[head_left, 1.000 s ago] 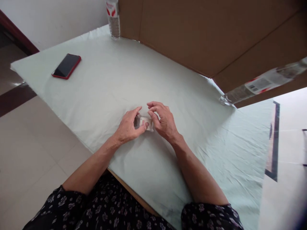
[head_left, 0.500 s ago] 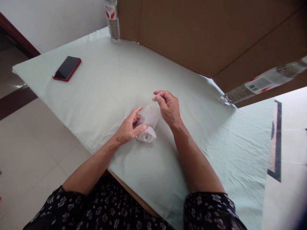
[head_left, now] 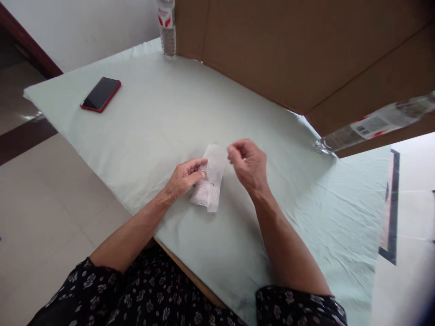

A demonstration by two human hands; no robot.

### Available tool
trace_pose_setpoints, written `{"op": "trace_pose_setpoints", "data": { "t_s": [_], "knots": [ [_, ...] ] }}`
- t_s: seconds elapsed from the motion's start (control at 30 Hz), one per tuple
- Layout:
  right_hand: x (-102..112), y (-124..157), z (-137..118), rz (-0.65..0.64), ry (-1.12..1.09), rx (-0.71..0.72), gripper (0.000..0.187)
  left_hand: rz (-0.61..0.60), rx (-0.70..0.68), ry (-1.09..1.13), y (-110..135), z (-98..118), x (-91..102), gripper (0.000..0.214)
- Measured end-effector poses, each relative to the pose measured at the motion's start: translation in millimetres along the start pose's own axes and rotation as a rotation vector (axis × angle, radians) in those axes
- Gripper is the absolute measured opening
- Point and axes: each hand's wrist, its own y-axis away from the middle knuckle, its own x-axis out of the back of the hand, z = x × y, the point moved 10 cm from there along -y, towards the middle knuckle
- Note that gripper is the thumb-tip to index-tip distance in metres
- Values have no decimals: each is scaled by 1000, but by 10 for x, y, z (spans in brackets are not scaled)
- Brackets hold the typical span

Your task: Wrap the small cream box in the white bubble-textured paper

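A small, whitish, translucent bubble-wrap pouch (head_left: 208,192) lies over the pale green tablecloth in the middle of the view. It looks bulky at its lower end and flat at the upper flap; its contents are hidden. My left hand (head_left: 185,177) grips its left side, thumb on top and fingers curled beneath or behind. Just right of the pouch's upper end, my right hand (head_left: 249,163) hovers apart from it. Its fingers are drawn together in a slightly blurred pinch, and whatever they may hold cannot be made out.
A phone in a red case (head_left: 101,94) lies at the far left. A brown cardboard panel (head_left: 272,50) stands at the back, with one water bottle (head_left: 167,31) upright at its left end and another bottle (head_left: 370,127) at its right. The table's near edge runs past my lap.
The pouch has turned, showing its white wrapped side and a flap pointing toward me. My left thumb has closed onto it, and my right hand has moved right and slightly nearer.
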Motion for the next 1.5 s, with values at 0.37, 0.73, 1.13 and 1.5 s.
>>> {"op": "trace_pose_setpoints", "data": {
  "t_s": [0.37, 0.73, 1.13, 1.5],
  "knots": [
    [-251, 216, 445, -140, -232, -294, 17, 86, -21, 272, -79, -8, 137, 37],
    [-413, 301, 676, -218, -859, -531, 35, 316, -357, -572, 97, 386, 201, 36],
    [-527, 325, 430, -262, -931, -457, 42, 375, -192, -492, 21, 227, 324, 25],
    [217, 183, 928, 282, -495, -389, 29, 600, -218, -222, 15, 214, 751, 33]
  ]
}}
